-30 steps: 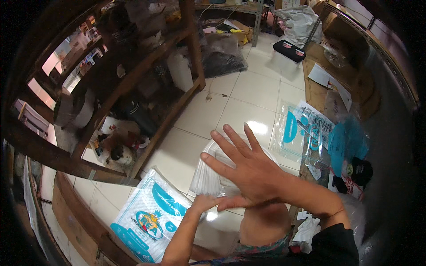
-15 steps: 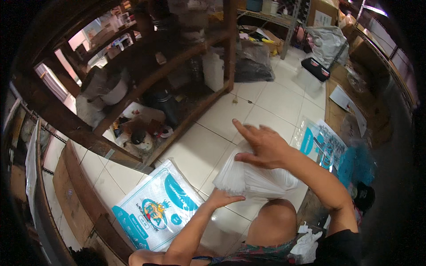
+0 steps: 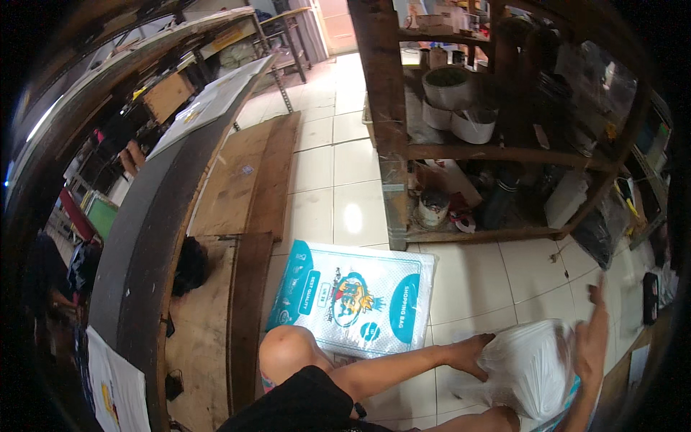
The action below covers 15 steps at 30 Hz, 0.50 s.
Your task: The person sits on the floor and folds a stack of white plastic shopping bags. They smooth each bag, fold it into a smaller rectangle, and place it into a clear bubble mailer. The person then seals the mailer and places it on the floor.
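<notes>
A bundle of thin white plastic bags [image 3: 531, 363] is between my hands at the lower right, above my bent right leg. My left hand [image 3: 469, 355] grips its left edge, with some of the fingers hidden by the plastic. Upright along its right side is my right hand [image 3: 592, 335], fingers stretched out and not wrapped round it. A flat white and turquoise pack of shopping bags [image 3: 392, 302] lies on the floor tiles to the left of the bundle, beyond my left forearm.
A dark wooden shelf [image 3: 504, 153] with tubs and bottles stands ahead. Wooden boards [image 3: 252, 173] and a long dark bench [image 3: 147, 205] run along the left. A black case [image 3: 651, 299] is on the floor at far right. Another person's arm [image 3: 133, 157] shows at far left.
My view has swung left, so the shelf and shopping-bag pack sit further right. My right hand, earlier over the top of the bundle, is now upright at its right side. My left hand stays at its left edge.
</notes>
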Each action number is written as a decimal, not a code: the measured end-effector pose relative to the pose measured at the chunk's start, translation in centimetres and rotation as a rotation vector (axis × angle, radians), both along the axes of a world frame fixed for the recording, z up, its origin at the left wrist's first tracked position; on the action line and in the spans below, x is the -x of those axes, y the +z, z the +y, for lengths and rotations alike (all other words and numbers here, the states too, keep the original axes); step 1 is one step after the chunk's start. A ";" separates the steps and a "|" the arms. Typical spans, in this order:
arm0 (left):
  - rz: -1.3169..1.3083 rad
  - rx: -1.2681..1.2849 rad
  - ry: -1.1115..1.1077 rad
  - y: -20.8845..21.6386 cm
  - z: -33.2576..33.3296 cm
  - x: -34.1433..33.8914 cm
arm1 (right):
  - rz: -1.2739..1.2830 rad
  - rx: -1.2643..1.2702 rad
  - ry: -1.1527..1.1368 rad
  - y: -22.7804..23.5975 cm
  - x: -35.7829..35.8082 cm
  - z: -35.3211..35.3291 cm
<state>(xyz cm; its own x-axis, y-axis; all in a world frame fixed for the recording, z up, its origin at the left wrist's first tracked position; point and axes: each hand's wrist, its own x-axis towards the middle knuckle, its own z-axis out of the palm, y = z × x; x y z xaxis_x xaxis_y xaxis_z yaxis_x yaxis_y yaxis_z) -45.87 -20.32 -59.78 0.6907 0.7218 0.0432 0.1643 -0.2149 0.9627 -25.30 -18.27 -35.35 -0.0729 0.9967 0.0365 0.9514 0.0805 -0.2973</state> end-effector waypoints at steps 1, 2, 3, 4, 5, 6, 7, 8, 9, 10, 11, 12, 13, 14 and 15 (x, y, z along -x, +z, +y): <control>-0.017 0.016 0.001 0.7 0.0 0.1 | -0.015 -0.012 -0.043 -0.3 -0.2 -0.4; -0.007 0.033 0.008 0.7 0.0 0.2 | -0.029 -0.025 -0.087 -0.4 -0.4 -0.9; 0.004 0.052 0.009 0.7 -0.1 0.4 | -0.016 -0.017 -0.040 -0.5 -0.7 -1.1; 0.017 0.072 0.004 0.8 -0.2 0.6 | -0.002 -0.009 0.001 -0.4 -1.2 -1.5; 0.034 0.081 -0.031 1.5 0.2 0.6 | 0.012 0.000 0.030 -0.2 -1.9 -1.7; 0.046 0.097 -0.065 3.1 0.6 0.6 | 0.194 -0.075 -0.019 1.4 -2.8 -2.5; 0.060 0.112 -0.107 4.2 1.0 0.8 | 0.067 -0.001 -0.033 0.2 -2.9 -2.3; 0.118 0.114 -0.057 4.2 1.4 0.5 | -0.061 0.076 -0.066 -1.6 -3.3 -2.4; 0.161 0.122 -0.024 3.7 1.2 0.3 | -0.202 0.169 -0.112 -1.7 -2.7 -3.7; 0.205 0.130 0.001 3.1 1.0 0.1 | 0.164 0.131 -0.004 -0.8 -2.2 -3.9; 0.213 0.182 0.007 5.1 1.1 0.7 | 0.115 0.010 0.047 0.4 -3.3 -4.2; 0.141 0.166 -0.014 4.4 1.0 1.2 | 0.061 -0.094 0.116 1.4 -4.2 -4.6; 0.066 0.151 -0.051 3.4 1.2 1.3 | 0.096 -0.130 0.101 2.7 -4.3 -5.3; -0.008 0.139 -0.087 2.4 1.4 1.4 | 0.126 -0.172 0.082 3.6 -3.4 -6.1; 0.022 0.136 -0.119 2.4 1.7 0.8 | -0.087 0.025 -0.026 1.0 -2.8 -6.5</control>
